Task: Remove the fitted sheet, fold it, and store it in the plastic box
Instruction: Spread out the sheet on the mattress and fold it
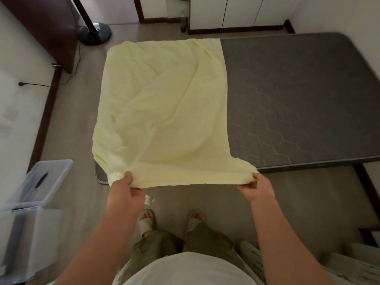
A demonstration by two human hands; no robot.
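Left hand (125, 194), right hand (257, 190) pinch sheet (160, 103) edge, seemingly doubled, over mattress (298, 99).

Left hand (125, 193) and right hand (257, 189) pinch the yellow sheet (162, 112) over the grey mattress (298, 95)

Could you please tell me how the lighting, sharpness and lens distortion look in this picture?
Head view: dim, even light, no glare; the pale yellow fitted sheet is brightest; the wide lens bows the dark grey mattress edge; the clear plastic box at the left margin looks smeared; the left hand and right hand gripping the sheet look sharper.
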